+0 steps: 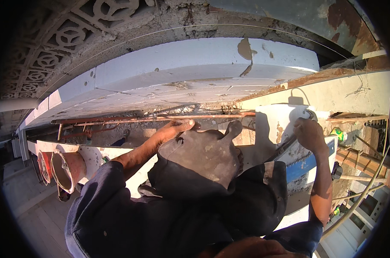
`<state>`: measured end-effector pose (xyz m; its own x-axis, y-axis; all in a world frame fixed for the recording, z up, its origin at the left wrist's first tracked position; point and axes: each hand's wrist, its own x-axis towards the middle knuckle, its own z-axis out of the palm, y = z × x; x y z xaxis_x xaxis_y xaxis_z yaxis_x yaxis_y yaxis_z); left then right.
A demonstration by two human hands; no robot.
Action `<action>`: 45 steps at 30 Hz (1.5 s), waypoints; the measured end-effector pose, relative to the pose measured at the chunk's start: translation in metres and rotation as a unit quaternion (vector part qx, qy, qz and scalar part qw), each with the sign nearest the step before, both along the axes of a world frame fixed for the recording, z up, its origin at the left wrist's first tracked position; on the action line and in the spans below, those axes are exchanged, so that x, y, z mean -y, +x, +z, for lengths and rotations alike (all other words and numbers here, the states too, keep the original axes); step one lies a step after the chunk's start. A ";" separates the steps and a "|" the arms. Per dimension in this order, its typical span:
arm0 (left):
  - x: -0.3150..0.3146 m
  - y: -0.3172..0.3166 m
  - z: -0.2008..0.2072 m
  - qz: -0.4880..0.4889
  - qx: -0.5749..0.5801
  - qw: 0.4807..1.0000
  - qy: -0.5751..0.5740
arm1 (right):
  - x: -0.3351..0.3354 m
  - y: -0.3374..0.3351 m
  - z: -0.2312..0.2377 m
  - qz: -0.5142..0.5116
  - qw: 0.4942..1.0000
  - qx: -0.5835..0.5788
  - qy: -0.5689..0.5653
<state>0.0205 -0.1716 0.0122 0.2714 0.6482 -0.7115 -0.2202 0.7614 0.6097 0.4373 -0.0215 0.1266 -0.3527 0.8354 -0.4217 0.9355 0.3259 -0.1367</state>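
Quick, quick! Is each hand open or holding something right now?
Left hand: curled at the dark grey object's upper edge; firm grip can't be told.
Right hand: closed, holding a metal-ended tool.

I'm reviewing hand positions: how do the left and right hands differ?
The right hand is closed around a tool; the left hand is at the edge of a dusty dark item, grip unclear. The left hand ends a slanting forearm, the right hand a steeper one. Both are bare.

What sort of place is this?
Probably an outdoor building site: a sunlit wall of pale blocks with grey smears, stained reddish buckets, and a toothed blue saw lying to the right.
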 end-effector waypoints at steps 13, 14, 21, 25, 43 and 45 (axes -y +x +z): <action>0.023 -0.024 0.013 0.005 -0.416 0.884 0.214 | -0.020 0.001 -0.059 0.125 0.992 0.014 0.018; 0.028 -0.020 0.012 -0.022 -0.461 0.851 0.253 | -0.023 0.008 -0.060 0.128 0.992 0.017 0.004; 0.033 -0.022 0.025 0.049 0.007 0.998 0.041 | -0.020 0.007 -0.065 0.079 0.986 -0.147 0.007; 0.025 -0.009 0.060 -0.055 -0.172 0.978 0.105 | -0.019 -0.001 -0.067 0.081 0.983 -0.155 0.049; 0.034 0.016 0.120 -0.097 -0.301 0.926 0.206 | -0.028 -0.041 -0.077 0.231 0.890 -0.375 0.120; 0.035 0.023 0.145 -0.123 -0.340 0.898 0.250 | -0.027 -0.061 -0.080 0.189 0.914 -0.330 0.144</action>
